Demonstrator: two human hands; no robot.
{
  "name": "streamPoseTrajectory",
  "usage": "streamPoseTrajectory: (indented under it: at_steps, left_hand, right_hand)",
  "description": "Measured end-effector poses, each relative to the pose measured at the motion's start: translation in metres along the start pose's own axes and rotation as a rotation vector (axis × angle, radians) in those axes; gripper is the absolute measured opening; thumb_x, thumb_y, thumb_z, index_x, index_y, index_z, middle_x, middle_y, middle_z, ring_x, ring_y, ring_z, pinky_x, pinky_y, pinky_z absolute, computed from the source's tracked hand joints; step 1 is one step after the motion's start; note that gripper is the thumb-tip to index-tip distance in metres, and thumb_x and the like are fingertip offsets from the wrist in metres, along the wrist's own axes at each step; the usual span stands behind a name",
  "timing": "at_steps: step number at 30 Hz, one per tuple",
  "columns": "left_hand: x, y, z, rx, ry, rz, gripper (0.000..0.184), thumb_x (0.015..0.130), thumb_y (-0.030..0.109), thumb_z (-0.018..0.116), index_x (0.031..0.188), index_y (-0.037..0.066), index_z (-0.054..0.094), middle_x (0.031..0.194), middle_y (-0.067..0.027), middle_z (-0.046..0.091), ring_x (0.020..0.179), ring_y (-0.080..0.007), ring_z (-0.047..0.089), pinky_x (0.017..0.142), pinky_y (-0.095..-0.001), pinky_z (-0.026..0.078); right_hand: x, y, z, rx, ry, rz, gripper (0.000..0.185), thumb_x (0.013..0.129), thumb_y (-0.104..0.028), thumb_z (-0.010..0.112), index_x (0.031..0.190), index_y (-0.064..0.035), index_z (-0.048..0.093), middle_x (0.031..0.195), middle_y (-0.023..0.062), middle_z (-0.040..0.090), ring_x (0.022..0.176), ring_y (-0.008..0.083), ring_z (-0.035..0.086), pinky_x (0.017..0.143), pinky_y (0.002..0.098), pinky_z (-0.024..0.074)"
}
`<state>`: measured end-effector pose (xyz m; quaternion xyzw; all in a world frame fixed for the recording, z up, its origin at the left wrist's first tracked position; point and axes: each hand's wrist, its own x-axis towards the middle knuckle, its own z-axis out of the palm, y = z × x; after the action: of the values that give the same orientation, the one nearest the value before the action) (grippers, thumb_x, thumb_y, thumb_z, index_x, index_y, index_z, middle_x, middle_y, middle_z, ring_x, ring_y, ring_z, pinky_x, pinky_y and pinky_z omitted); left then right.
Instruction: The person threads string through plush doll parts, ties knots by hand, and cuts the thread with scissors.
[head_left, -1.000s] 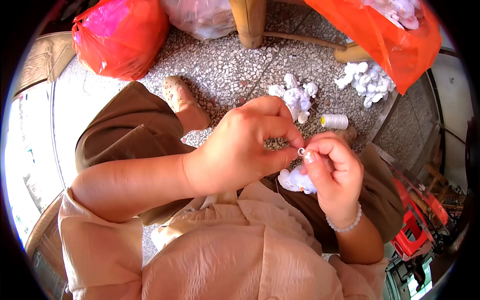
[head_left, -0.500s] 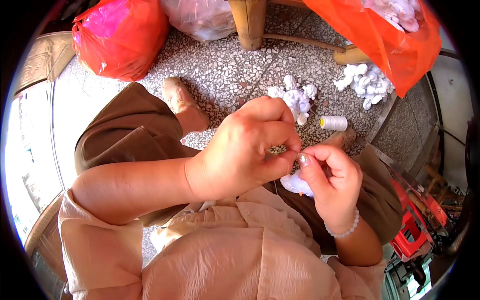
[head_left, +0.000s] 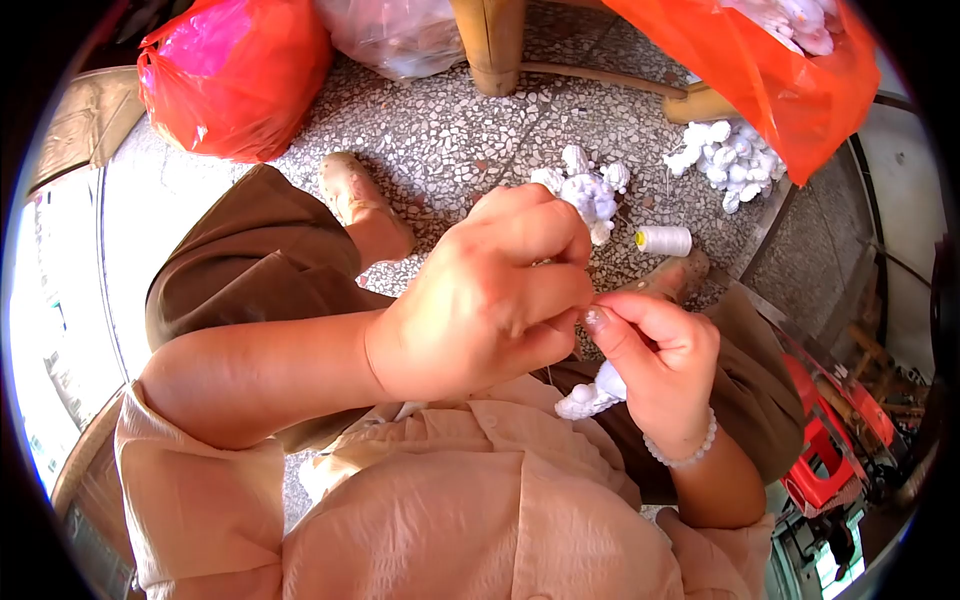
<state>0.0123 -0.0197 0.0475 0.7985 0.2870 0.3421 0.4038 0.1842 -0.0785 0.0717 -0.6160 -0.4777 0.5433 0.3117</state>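
Observation:
My left hand [head_left: 485, 285] is closed, its back toward me and its fingers curled in against the thumb. A thin thread hangs below it; what the fingertips pinch is too small to make out. Its tips nearly meet those of my right hand [head_left: 665, 350], whose thumb and index finger are pressed together. A white crocheted piece [head_left: 590, 397] sticks out from under the right palm, partly hidden by that hand. Beyond the hands, a white thread spool [head_left: 663, 240] with a yellow end lies on the floor near a white knobbly crocheted bundle [head_left: 590, 190].
Another white crocheted heap [head_left: 735, 165] lies below an orange plastic bag [head_left: 770, 90] holding white pieces. A red bag [head_left: 235, 80] and a clear bag [head_left: 395, 35] stand by a bamboo leg [head_left: 490, 45]. A red plastic stool [head_left: 820, 450] is at the right.
The fingertips of both hands have shifted slightly left and closer together. The white crocheted piece has turned and swung lower under my right hand.

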Motion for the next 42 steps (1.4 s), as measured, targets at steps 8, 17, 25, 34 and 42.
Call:
streamPoseTrajectory:
  at_steps: [8, 17, 25, 34, 42]
  left_hand:
    - [0.002, 0.001, -0.002, 0.180, 0.032, 0.054, 0.021, 0.053, -0.004, 0.065, 0.072, 0.004, 0.058, 0.082, -0.0081, 0.053, 0.077, -0.0253, 0.053, 0.064, -0.0335, 0.044]
    - [0.021, -0.001, -0.036, -0.311, 0.102, -0.898, 0.009, 0.084, 0.009, 0.055, 0.090, 0.002, 0.056, 0.083, 0.0041, 0.053, 0.059, 0.0000, 0.042, 0.043, -0.0157, 0.031]
    - [0.019, -0.010, -0.041, -0.383, 0.113, -0.960, 0.016, 0.083, 0.013, 0.055, 0.097, 0.006, 0.058, 0.085, 0.0061, 0.056, 0.063, 0.0003, 0.040, 0.052, -0.0163, 0.033]
    - [0.018, -0.023, -0.039, -0.415, 0.045, -0.982, 0.014, 0.084, 0.009, 0.053, 0.094, 0.000, 0.058, 0.080, 0.0010, 0.055, 0.076, -0.0045, 0.047, 0.068, -0.0205, 0.040]
    - [0.019, -0.026, -0.036, -0.417, -0.012, -1.044, 0.016, 0.083, 0.010, 0.053, 0.093, 0.001, 0.060, 0.075, 0.0023, 0.054, 0.067, -0.0028, 0.045, 0.058, -0.0195, 0.038]
  right_hand:
    - [0.013, 0.004, -0.014, -0.312, -0.019, -0.321, 0.005, 0.078, -0.003, 0.065, 0.082, 0.0005, 0.066, 0.057, 0.0035, 0.056, 0.048, 0.0076, 0.050, 0.044, 0.0238, 0.0387]
    - [0.125, 0.089, -0.155, -1.644, 0.519, -0.204, 0.024, 0.086, -0.024, 0.053, 0.104, -0.0111, 0.060, 0.102, 0.0109, 0.059, 0.091, 0.0292, 0.057, 0.074, 0.0412, 0.0486]
    - [0.150, 0.201, -0.036, -1.222, -0.318, -0.363, 0.018, 0.074, -0.008, 0.057, 0.091, -0.0069, 0.063, 0.093, 0.0121, 0.060, 0.092, 0.0289, 0.056, 0.078, 0.0396, 0.0461]
    - [0.134, 0.311, 0.118, -0.875, -0.296, -0.401, 0.017, 0.082, -0.019, 0.055, 0.097, -0.0122, 0.059, 0.093, 0.0061, 0.062, 0.089, 0.0211, 0.061, 0.082, 0.0380, 0.0403]
    - [0.140, 0.285, 0.109, -1.148, -0.596, -0.085, 0.020, 0.081, -0.031, 0.058, 0.078, -0.0137, 0.067, 0.082, 0.0063, 0.067, 0.079, 0.0238, 0.063, 0.087, 0.0414, 0.0395]
